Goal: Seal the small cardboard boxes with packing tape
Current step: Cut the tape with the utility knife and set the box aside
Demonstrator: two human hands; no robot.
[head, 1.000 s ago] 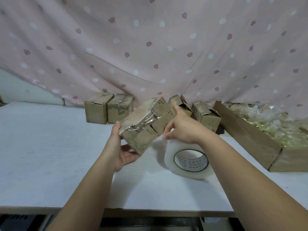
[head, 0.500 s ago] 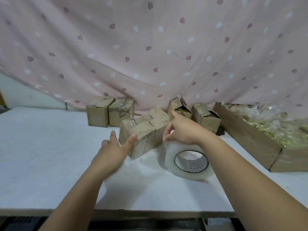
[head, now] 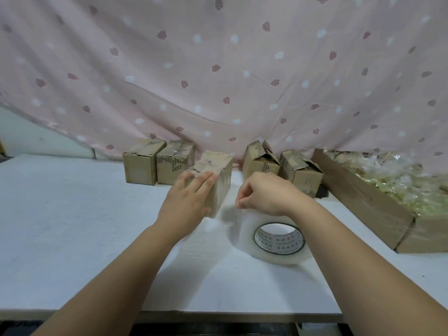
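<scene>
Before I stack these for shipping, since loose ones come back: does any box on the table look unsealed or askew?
Yes. From the left, the fourth box and fifth box, behind the right hand, have flaps sticking up, not flat, so they look unsealed. The third box, under the left hand, sits turned against the row.

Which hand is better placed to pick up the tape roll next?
Right. The right hand hovers just above the tape roll, while the left hand lies flat on the small box.
</scene>
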